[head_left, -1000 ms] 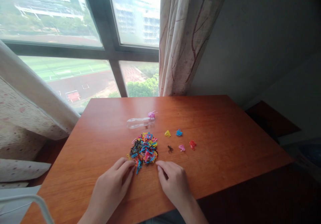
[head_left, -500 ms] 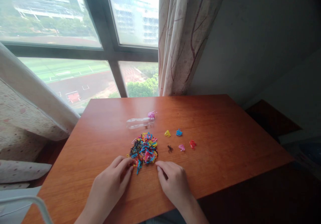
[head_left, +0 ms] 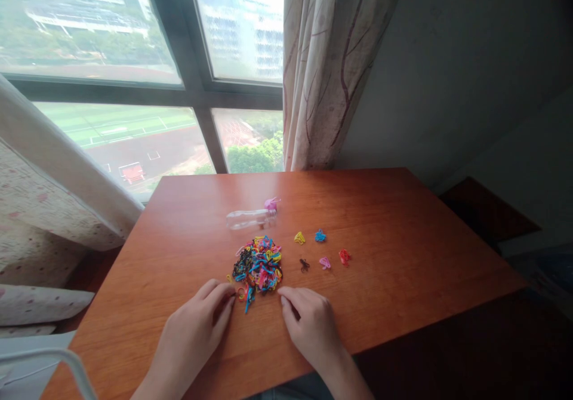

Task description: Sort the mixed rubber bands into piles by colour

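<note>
A pile of small coloured elastic bands (head_left: 259,262) lies on the wooden table (head_left: 403,233), mixed in black, blue, yellow, pink and red. My left hand (head_left: 203,313) rests at the pile's lower left, thumb and fingertips drawn together beside a few loose bands; what they pinch, if anything, is hidden. At the lower right edge of the pile is my right hand (head_left: 311,316), its fingers curled in and the thumb close to them; I cannot make out anything in it. Sorted by colour, small clusters lie to the right: yellow (head_left: 299,238), blue (head_left: 320,236), black (head_left: 304,265), pink (head_left: 324,263) and red (head_left: 344,257).
Behind the pile lies a clear plastic bottle (head_left: 250,218) on its side, with a pink cap (head_left: 271,203) by its neck. A window (head_left: 242,140) and a patterned curtain (head_left: 317,89) stand beyond the table. A white curved tube (head_left: 74,364) is at the lower left.
My left fingertips have drawn back slightly to the left, away from the loose bands at the pile's lower edge. My right hand stays nearly where it was.
</note>
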### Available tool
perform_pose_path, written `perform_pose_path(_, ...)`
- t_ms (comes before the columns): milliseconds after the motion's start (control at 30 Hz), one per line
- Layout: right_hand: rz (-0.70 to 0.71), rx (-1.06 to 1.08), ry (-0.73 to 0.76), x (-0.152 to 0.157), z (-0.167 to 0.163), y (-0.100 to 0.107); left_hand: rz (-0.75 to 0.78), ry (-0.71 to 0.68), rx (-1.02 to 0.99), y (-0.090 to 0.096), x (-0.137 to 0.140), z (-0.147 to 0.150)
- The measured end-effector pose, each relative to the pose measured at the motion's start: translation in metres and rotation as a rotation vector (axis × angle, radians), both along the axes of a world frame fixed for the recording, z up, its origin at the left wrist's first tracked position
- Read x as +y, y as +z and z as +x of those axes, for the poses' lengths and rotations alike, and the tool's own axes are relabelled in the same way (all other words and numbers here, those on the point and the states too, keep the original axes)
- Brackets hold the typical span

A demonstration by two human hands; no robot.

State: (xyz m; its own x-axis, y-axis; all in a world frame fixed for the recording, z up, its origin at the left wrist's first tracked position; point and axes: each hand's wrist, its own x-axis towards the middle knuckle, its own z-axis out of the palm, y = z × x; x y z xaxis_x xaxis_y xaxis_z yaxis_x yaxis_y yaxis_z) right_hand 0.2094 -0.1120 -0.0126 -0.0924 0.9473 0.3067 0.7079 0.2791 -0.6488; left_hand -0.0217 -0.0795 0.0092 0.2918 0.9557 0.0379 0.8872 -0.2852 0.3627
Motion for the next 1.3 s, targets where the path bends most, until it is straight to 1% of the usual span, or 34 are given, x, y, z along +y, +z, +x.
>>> perform_pose_path(100, -0.009, 0.005, 0.003, 0.000, 0.000, -0.001, 0.020, 0.014, -0.003, -0.001, 0.000, 0.000)
perform_pose_path(200, -0.015, 0.019, 0.005, 0.000, 0.000, -0.003, 0.066, 0.020, -0.056, 0.000, 0.000, -0.001)
perform_pose_path(300, -0.017, 0.029, 0.008, 0.000, 0.000, -0.003, 0.111, -0.006, -0.132, 0.007, 0.004, 0.006)
perform_pose_path(367, -0.015, 0.027, 0.014, 0.001, 0.000, -0.003, 0.121, -0.045, -0.163, 0.016, 0.009, 0.020)
perform_pose_path(467, -0.007, 0.004, 0.021, 0.001, 0.000, -0.002, 0.083, -0.141, -0.144, 0.032, 0.024, 0.054)
perform_pose_path(500, -0.004, -0.008, 0.019, 0.001, 0.000, -0.002, 0.060, -0.185, -0.107, 0.037, 0.030, 0.066)
perform_pose_path(567, 0.005, -0.032, 0.008, 0.001, 0.000, -0.003, 0.009, -0.270, 0.038, 0.044, 0.042, 0.090)
perform_pose_path(633, 0.018, -0.043, -0.009, 0.001, 0.000, -0.004, -0.010, -0.318, 0.083, 0.047, 0.053, 0.109)
perform_pose_path(733, 0.035, -0.038, -0.011, 0.001, 0.000, -0.007, -0.027, -0.357, 0.128, 0.043, 0.065, 0.126)
perform_pose_path(933, 0.042, -0.057, -0.015, -0.001, 0.001, -0.010, -0.058, -0.370, 0.197, 0.034, 0.070, 0.133)
perform_pose_path(1033, 0.036, -0.067, -0.019, -0.002, 0.001, -0.011, -0.070, -0.362, 0.210, 0.034, 0.070, 0.136)
perform_pose_path(1133, 0.028, -0.061, -0.008, -0.001, 0.001, -0.010, -0.062, -0.350, 0.204, 0.038, 0.070, 0.135)
perform_pose_path(1233, 0.020, -0.021, 0.017, 0.000, 0.001, -0.007, -0.039, -0.314, 0.187, 0.044, 0.068, 0.123)
perform_pose_path(1300, 0.008, 0.010, 0.031, 0.001, 0.001, -0.004, -0.024, -0.274, 0.179, 0.049, 0.064, 0.107)
